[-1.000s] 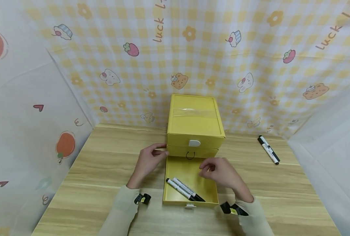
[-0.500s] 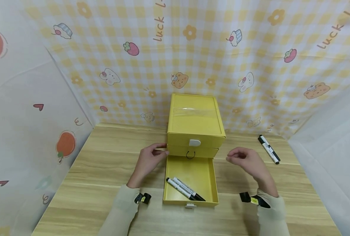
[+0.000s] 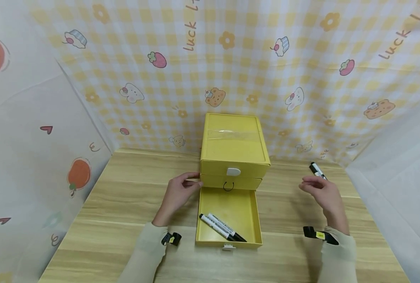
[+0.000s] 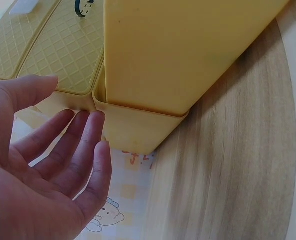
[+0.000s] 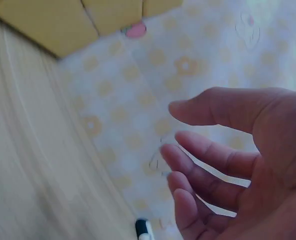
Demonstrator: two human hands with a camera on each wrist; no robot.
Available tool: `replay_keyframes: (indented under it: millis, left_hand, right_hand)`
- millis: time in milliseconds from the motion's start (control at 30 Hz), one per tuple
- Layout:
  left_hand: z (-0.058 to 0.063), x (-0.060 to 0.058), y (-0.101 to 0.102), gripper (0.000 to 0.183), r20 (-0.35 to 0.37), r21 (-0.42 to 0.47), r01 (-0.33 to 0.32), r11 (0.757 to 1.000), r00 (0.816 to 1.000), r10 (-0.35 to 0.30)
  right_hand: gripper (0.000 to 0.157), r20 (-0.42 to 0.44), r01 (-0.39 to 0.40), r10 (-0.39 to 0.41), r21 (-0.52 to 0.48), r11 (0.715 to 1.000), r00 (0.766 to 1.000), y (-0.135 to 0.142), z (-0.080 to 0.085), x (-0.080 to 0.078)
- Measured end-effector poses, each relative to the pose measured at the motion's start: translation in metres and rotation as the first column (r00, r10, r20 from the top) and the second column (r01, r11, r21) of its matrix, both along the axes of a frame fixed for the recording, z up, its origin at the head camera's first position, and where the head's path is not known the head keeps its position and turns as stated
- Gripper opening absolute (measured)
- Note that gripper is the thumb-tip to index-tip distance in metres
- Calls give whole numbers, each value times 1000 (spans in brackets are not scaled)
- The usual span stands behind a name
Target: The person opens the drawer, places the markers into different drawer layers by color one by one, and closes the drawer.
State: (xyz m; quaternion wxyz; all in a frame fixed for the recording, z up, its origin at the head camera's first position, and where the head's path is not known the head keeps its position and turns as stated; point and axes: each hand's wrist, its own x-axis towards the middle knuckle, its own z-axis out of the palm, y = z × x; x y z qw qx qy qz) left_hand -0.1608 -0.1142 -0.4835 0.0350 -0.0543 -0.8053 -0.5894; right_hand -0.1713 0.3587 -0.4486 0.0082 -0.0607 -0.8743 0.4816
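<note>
My left hand (image 3: 178,192) touches the left side of the yellow drawer box (image 3: 235,145), fingertips at its side wall and thumb near the front edge. In the left wrist view the fingers are relaxed and hold nothing. The bottom drawer (image 3: 245,208) is pulled out, with two white whiteboard markers (image 3: 217,226) with black caps lying in it. My right hand (image 3: 324,196) hovers over the table to the right of the box, its fingers loosely bent around nothing. Just beyond it lie more whiteboard markers (image 3: 316,169), partly hidden behind the hand; one marker's black end (image 5: 141,227) shows in the right wrist view.
The wooden table (image 3: 125,204) meets a yellow-checked curtain (image 3: 181,78) at the back. White cloth walls (image 3: 404,188) stand at both sides. Clear tape (image 3: 234,134) crosses the box's top, and a black loop (image 3: 228,186) hangs on the middle drawer.
My right hand has moved from above the open drawer rightward to near the markers on the table. The left hand, the box and the markers in the drawer stay in place.
</note>
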Motion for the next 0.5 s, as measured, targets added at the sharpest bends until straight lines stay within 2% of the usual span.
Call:
replay_keyframes:
  millis: [100, 200, 267, 333, 500]
  left_hand:
    - [-1, 0, 0, 39, -1, 0, -2, 1000, 1000, 2]
    - [-1, 0, 0, 39, 2, -2, -4, 1000, 1000, 4]
    - [-1, 0, 0, 38, 4, -2, -4, 1000, 1000, 4]
    - [-1, 0, 0, 38, 4, -4, -5, 1000, 1000, 5]
    - [0, 0, 0, 37, 6, 4, -4, 1000, 1000, 4]
  right_hand:
    - [35, 25, 101, -100, -43, 994, 995, 11, -4, -1]
    - [17, 36, 238, -236, -85, 968, 971, 20, -9, -2]
    - [16, 33, 327, -325, -107, 939, 945, 27, -14, -4]
    - [22, 29, 405, -404, -133, 905, 914, 32, -18, -4]
    - [28, 48, 537, -543, -245, 807, 838, 45, -29, -5]
